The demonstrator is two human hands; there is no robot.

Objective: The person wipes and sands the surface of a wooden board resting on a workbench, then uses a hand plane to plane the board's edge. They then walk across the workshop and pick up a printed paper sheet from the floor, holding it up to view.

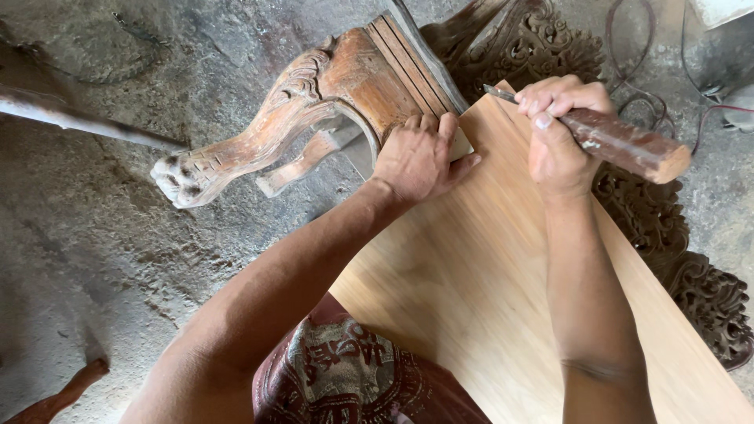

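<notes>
On one pale board (487,283), left hand (416,161) flat, right hand (558,133) fisted around one chisel (620,141), apparently.

The right hand (556,129) wraps the chisel (613,141), hiding the middle of its shaft; its tip is too small to read. The left hand (416,161) covers the board's (503,298) upper corner. The board runs off the bottom edge, hiding much of the carved panel (691,275) beneath.
</notes>
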